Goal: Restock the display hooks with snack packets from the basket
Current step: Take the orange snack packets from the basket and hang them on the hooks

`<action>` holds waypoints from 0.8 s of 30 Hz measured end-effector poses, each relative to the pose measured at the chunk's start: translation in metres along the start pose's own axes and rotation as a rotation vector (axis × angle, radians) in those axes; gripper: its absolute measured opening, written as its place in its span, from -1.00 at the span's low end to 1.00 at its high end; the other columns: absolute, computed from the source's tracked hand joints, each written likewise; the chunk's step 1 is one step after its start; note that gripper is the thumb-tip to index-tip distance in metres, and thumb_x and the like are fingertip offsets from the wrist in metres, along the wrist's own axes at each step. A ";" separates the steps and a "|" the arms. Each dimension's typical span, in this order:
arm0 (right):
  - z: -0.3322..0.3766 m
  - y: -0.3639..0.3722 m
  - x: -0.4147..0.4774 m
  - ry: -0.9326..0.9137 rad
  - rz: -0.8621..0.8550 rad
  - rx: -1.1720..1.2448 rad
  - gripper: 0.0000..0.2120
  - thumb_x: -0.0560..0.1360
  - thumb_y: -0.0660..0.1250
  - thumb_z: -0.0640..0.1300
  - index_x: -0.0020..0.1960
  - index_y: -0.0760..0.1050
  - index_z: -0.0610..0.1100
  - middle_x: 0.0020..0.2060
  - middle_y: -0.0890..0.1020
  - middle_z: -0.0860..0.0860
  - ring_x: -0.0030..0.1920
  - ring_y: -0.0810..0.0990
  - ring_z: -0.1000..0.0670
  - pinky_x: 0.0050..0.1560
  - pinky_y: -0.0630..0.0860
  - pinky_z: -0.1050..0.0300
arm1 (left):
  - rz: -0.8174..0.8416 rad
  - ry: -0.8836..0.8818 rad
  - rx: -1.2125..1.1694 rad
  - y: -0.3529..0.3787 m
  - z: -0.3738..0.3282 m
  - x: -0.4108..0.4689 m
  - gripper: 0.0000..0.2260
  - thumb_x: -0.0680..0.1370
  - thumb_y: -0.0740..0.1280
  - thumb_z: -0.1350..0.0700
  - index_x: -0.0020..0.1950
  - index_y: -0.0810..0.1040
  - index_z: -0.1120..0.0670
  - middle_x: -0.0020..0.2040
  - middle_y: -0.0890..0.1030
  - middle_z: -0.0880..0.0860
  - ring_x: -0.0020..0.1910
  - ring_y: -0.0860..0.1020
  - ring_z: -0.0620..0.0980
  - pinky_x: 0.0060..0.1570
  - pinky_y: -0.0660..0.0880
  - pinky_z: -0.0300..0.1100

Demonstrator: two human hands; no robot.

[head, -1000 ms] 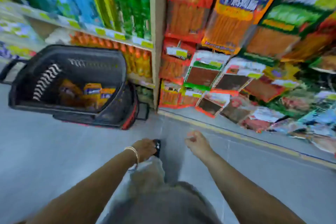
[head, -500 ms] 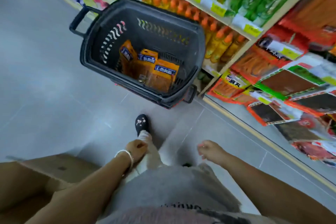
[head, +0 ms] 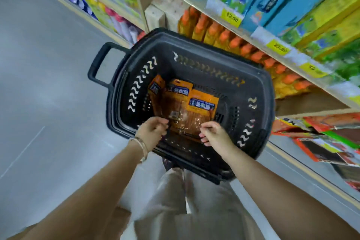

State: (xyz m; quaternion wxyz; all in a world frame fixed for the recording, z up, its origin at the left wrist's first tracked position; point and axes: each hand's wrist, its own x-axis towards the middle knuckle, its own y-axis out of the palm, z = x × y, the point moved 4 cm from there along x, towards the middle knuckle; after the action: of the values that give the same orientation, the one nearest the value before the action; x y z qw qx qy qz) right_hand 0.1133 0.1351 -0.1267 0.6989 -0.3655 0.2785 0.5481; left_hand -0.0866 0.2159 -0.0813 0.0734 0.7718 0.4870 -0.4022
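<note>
While left hand [head: 153, 132], right hand [head: 213, 135] are being held empty, packets [head: 202, 103] in basket [head: 194, 56] are being judged light, slick; header pinch being favoured.

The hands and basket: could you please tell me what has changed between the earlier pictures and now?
Both hands went forward from beside the person's legs: the left hand and right hand now hover over the near side of the basket, fingers loosely curled just above the orange snack packets. Neither plainly holds a packet yet. The packets stayed in the basket, which stayed on the floor.
</note>
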 end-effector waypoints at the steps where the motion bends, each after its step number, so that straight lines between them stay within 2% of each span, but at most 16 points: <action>1: -0.002 0.001 0.015 0.033 -0.015 0.008 -0.84 0.58 0.24 -0.10 0.14 0.45 -0.12 -0.15 0.59 -0.03 -0.23 0.55 0.03 -0.22 0.50 0.19 | -0.005 0.000 -0.013 -0.001 -0.002 0.018 -0.83 0.60 0.16 0.26 -0.02 0.51 0.07 -0.06 0.58 0.04 -0.20 0.55 -0.10 -0.26 0.48 -0.40; 4: -0.024 0.003 0.066 0.135 -0.072 0.051 -0.74 0.55 0.30 -0.06 0.20 0.41 -0.10 -0.04 0.59 -0.03 -0.12 0.58 0.04 -0.15 0.51 0.17 | 0.033 -0.034 0.021 0.004 0.002 0.071 -0.83 0.59 0.20 0.15 -0.07 0.52 -0.08 -0.02 0.62 0.00 -0.08 0.60 -0.01 -0.05 0.55 -0.08; 5: -0.033 0.003 0.084 0.184 -0.106 0.068 -0.71 0.54 0.32 -0.05 0.22 0.41 -0.10 0.01 0.58 -0.04 -0.07 0.57 0.02 -0.08 0.53 0.13 | 0.062 -0.059 0.068 0.008 0.007 0.087 -0.86 0.58 0.21 0.12 -0.04 0.52 -0.11 -0.01 0.61 -0.02 -0.04 0.60 0.02 0.02 0.54 -0.03; 8: -0.063 0.006 0.136 0.305 -0.205 0.062 -0.65 0.50 0.37 -0.01 0.20 0.42 -0.12 0.14 0.55 -0.09 0.13 0.53 -0.09 0.18 0.46 -0.02 | 0.107 -0.147 0.189 0.021 0.023 0.128 -0.87 0.57 0.23 0.06 0.08 0.52 -0.07 0.05 0.58 -0.02 0.04 0.56 0.03 0.11 0.50 -0.08; 12: -0.092 0.013 0.195 0.384 -0.301 0.015 -0.44 0.45 0.43 -0.05 0.37 0.36 -0.22 0.29 0.49 -0.12 0.26 0.49 -0.16 0.24 0.40 0.04 | 0.183 -0.272 0.281 0.033 0.043 0.166 -0.83 0.61 0.18 0.10 0.07 0.52 0.13 0.14 0.58 0.18 0.13 0.53 0.17 0.21 0.43 -0.02; 15: -0.112 0.016 0.222 0.457 -0.354 0.028 -0.25 0.42 0.47 -0.02 0.48 0.21 -0.18 0.41 0.34 -0.14 0.36 0.38 -0.18 0.32 0.34 0.03 | 0.186 -0.246 0.355 0.035 0.048 0.178 -0.73 0.63 0.14 0.11 0.18 0.50 0.24 0.13 0.58 0.23 0.15 0.53 0.21 0.18 0.44 0.00; 18: -0.130 0.020 0.233 0.571 -0.387 -0.085 -0.05 0.30 0.52 0.17 0.50 0.11 -0.09 0.43 0.25 -0.15 0.39 0.31 -0.22 0.29 0.34 -0.04 | 0.134 -0.222 0.384 0.030 0.050 0.180 -0.82 0.60 0.19 0.03 0.11 0.51 0.04 0.08 0.59 0.10 0.00 0.55 0.08 -0.05 0.48 -0.13; 21: -0.139 0.023 0.235 0.622 -0.469 -0.116 -0.01 0.19 0.55 0.24 0.42 0.12 -0.03 0.38 0.26 -0.14 0.36 0.29 -0.21 0.26 0.34 -0.10 | 0.116 -0.241 0.359 0.029 0.055 0.179 -0.82 0.56 0.23 0.01 0.14 0.49 -0.03 0.06 0.57 0.00 -0.01 0.54 -0.01 -0.04 0.47 -0.18; 24: -0.142 0.019 0.231 0.622 -0.556 -0.107 -0.04 0.15 0.59 0.21 0.37 0.20 -0.09 0.30 0.41 -0.16 0.28 0.43 -0.21 0.20 0.41 -0.06 | 0.118 -0.228 0.365 0.031 0.057 0.180 -0.80 0.55 0.24 0.01 0.17 0.48 -0.04 0.03 0.54 -0.03 -0.06 0.53 -0.05 -0.09 0.48 -0.20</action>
State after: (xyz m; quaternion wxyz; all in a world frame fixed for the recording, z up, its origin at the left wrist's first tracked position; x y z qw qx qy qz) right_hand 0.1529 0.1518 -0.3945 0.6828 -0.6105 0.3382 0.2160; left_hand -0.0564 0.2958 -0.2524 0.0106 0.7489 0.3489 -0.5633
